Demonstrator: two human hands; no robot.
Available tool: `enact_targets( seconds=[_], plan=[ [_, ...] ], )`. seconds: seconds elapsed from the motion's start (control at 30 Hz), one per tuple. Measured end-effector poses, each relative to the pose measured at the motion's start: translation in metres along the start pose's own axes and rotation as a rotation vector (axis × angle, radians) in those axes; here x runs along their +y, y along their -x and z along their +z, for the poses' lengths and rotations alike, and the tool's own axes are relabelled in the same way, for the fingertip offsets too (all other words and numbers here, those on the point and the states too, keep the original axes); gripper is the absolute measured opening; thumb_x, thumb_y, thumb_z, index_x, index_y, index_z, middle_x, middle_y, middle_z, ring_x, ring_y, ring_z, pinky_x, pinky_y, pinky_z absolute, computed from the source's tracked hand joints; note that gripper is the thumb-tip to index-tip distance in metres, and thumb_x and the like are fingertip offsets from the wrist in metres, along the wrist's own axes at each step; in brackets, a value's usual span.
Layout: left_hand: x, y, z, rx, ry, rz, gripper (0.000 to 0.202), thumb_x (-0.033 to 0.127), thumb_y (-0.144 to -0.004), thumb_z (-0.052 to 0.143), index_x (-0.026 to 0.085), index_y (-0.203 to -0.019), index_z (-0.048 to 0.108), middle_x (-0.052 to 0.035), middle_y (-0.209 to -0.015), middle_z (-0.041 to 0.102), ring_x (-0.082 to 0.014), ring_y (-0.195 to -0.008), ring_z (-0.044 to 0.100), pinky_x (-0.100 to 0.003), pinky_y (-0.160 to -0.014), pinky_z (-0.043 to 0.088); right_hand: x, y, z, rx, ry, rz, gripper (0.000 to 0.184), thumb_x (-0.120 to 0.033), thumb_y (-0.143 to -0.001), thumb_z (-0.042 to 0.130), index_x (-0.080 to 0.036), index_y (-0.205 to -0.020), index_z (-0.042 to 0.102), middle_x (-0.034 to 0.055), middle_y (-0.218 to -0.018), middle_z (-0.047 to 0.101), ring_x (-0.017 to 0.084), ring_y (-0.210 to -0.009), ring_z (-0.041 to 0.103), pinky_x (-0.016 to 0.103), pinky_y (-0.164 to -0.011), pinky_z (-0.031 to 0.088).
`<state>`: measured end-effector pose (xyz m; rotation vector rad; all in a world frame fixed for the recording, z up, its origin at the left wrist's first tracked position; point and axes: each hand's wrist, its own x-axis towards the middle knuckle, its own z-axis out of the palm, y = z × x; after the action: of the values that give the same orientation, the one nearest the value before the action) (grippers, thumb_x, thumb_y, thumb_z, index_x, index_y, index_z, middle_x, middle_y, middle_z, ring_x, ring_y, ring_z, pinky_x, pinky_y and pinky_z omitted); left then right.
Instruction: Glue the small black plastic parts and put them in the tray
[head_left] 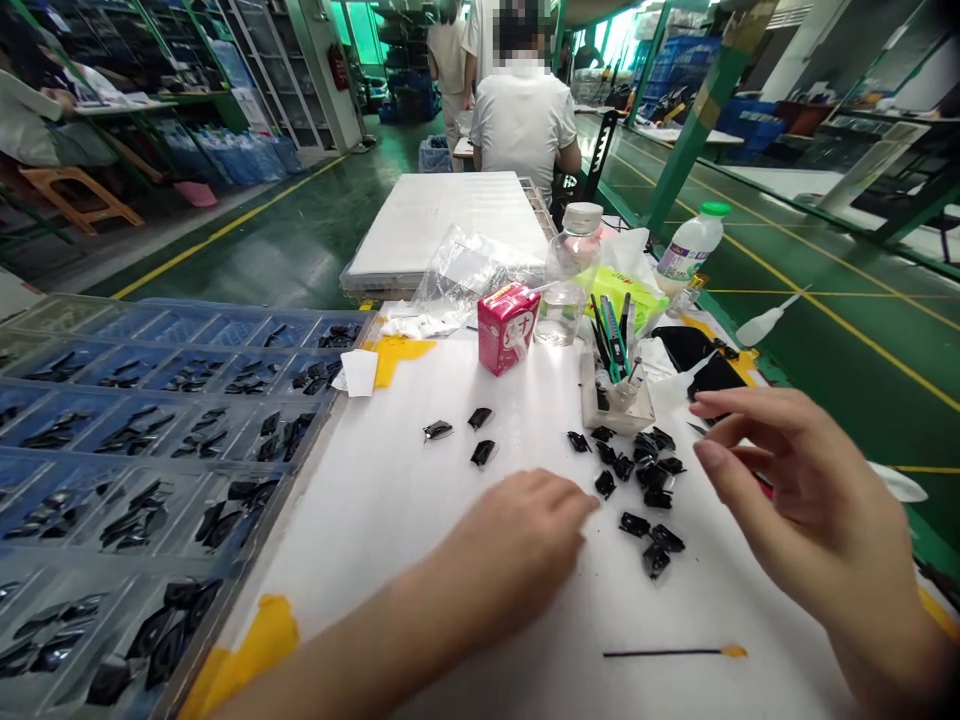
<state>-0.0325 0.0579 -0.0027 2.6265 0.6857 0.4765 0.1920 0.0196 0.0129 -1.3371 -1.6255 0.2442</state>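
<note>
My left hand [517,545] is over the middle of the white work surface [360,560]. It is smeared by motion, and its curled fingers point down and right; what they may hold is hidden. Close to its fingertips lies a loose group of small glossy black pieces [652,465], some with clear film edges. Three similar black pieces [482,452] lie apart, beyond the left hand. At the right, my right hand [817,510] is raised with thumb and fingers apart and nothing visible between them. A thin black stick with an orange tip [675,653] rests nearer me.
Compartment trays [292,480] of black parts line the left side. Farther back stand a red drink carton [506,330], a clear bottle [574,270], a holder with cutters [616,395] and a green-capped bottle [690,248]. A seated person [523,120] is ahead, facing away.
</note>
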Motion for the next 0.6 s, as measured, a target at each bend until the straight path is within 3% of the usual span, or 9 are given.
enact_targets(
  seconds=[0.13,0.33,0.6],
  plan=[
    [0.022,0.005,0.029,-0.085,-0.038,0.258,0.035,0.015,-0.099,0.042,0.013,-0.132,0.053,-0.0086,-0.141,0.057,-0.0245,-0.131,0.050,-0.039,-0.107,0.044,-0.002,-0.005,-0.004,0.071,-0.018,0.015,0.032,-0.022,-0.087,0.064,-0.030,-0.117,0.061,0.0041,-0.105,0.058,0.014,-0.076,0.056,0.027,-0.058,0.050],
    [0.011,-0.004,0.045,-0.168,-0.015,0.251,0.050,0.040,-0.101,0.042,0.018,-0.145,0.040,-0.0057,-0.154,0.041,-0.0265,-0.146,0.028,-0.048,-0.119,0.026,-0.009,-0.006,-0.002,0.016,-0.008,0.018,0.030,-0.020,-0.088,0.060,-0.029,-0.117,0.059,0.0032,-0.100,0.056,0.013,-0.073,0.055,0.028,-0.058,0.048],
    [0.004,-0.007,0.048,-0.115,-0.068,0.242,0.041,0.033,-0.100,0.046,0.014,-0.136,0.052,-0.0088,-0.146,0.052,-0.0257,-0.135,0.048,-0.045,-0.116,0.033,-0.010,-0.004,0.001,-0.050,0.011,-0.012,0.030,-0.019,-0.090,0.057,-0.028,-0.119,0.056,0.0039,-0.099,0.055,0.012,-0.069,0.053,0.028,-0.059,0.050]
  ],
)
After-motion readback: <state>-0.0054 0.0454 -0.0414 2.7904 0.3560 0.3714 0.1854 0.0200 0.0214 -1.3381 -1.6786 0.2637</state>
